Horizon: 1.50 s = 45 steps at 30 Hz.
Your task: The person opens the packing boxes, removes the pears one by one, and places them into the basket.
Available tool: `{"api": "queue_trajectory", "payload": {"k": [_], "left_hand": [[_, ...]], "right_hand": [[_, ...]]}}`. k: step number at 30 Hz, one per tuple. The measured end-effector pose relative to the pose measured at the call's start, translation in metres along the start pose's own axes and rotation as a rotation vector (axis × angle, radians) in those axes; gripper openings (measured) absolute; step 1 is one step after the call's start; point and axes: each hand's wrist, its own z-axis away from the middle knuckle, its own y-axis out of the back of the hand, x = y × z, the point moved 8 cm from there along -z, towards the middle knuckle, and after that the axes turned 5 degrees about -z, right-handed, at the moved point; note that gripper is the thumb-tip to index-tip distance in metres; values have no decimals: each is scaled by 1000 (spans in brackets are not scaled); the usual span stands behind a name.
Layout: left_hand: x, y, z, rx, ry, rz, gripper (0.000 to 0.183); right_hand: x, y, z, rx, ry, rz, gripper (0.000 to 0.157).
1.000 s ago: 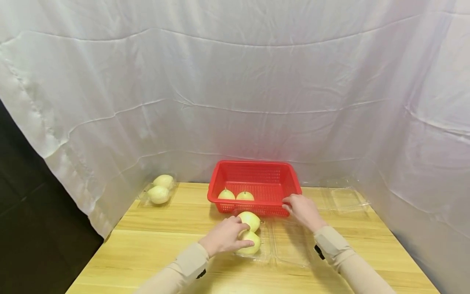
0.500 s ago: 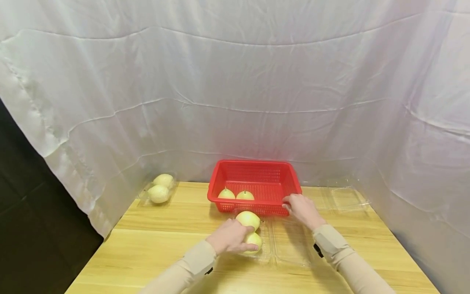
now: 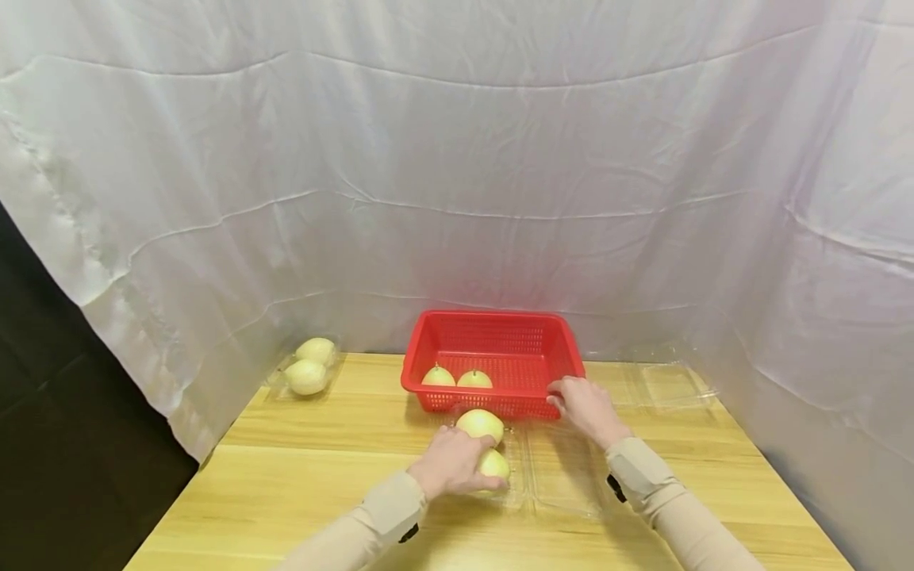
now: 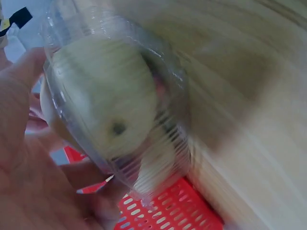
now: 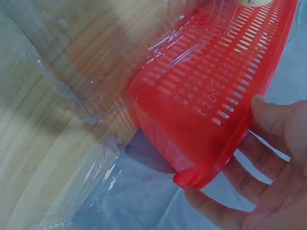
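In the head view my left hand [image 3: 451,460] holds the nearer pale yellow pear [image 3: 495,466], thumb and fingers on opposite sides. This pear lies in an opened clear plastic clamshell box [image 3: 517,496], beside a second pear [image 3: 479,426]. Through the box's ribbed wall, the left wrist view shows the near pear [image 4: 100,91] large; parts of my fingers are hidden behind it. My right hand [image 3: 587,408] grips the front right rim of a red slotted basket [image 3: 500,316]. In the right wrist view the thumb and fingers sit on either side of that rim [image 5: 247,117].
Inside the basket, two pears [image 3: 439,376] stand at the front left. A clear box with two pears [image 3: 307,377] lies at the table's back left, another clear box [image 3: 671,386] at the back right. A pale curtain [image 3: 493,198] hangs behind the wooden table [image 3: 321,464].
My left hand has moved slightly right, its fingers farther over the near pear, which has shifted a little right. My right hand stays at the basket rim.
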Motion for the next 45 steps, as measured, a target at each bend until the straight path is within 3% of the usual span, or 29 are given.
{"api": "queue_trajectory", "payload": {"k": [8,13,18,23,29,35,40,45], "left_hand": [[-2,17,3,161,13,108,46],[-7,26,2,245,19,256,42],[-19,28,-2,245,60,395,53],[-35,29,-2,218,150,501,64],[-60,41,-1,275,267,659,61],[-85,52,-5,359,292,808,50],[-102,58,-12,426,306,810,43],[-113,57,-18,445,259,838,55]], "right_hand": [[-3,-4,3,26,13,-11,17],[-1,-6,5,33,5,-6,18],[0,-2,4,58,16,13,17],[1,-5,4,11,11,22,15],[-1,-5,2,7,18,12,13],[-3,-4,1,8,26,-3,11],[-4,-1,-1,14,31,-11,11],[-4,-3,1,-7,25,-4,10]]}}
